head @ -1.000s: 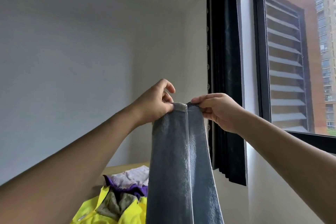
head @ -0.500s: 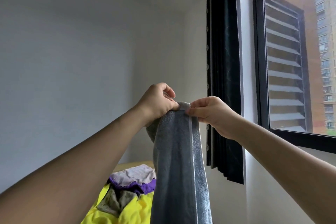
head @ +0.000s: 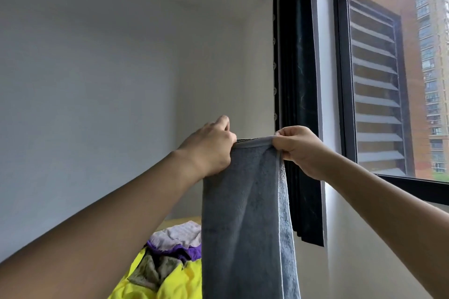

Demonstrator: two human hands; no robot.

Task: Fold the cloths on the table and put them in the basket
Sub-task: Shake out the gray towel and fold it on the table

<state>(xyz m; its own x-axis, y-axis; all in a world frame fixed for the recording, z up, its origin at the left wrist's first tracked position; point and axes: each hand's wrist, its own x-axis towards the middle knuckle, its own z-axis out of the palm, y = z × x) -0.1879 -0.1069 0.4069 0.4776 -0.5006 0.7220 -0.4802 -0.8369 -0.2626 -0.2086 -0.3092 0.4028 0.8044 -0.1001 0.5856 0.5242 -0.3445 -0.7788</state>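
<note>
Both hands pinch the top hem of the grey towel (head: pixel 245 213), held up in the air: the left hand (head: pixel 209 147) has its fingers curled over the corner at nine o'clock of the hem, the right hand (head: pixel 297 148) clamps the corner at three o'clock. Doubled lengthwise, the towel hangs straight toward six o'clock. To fold well, I would keep the hem taut and level, edges matched. Unfolded cloths (head: pixel 167 262) lie at seven o'clock; the basket is not visible.
</note>
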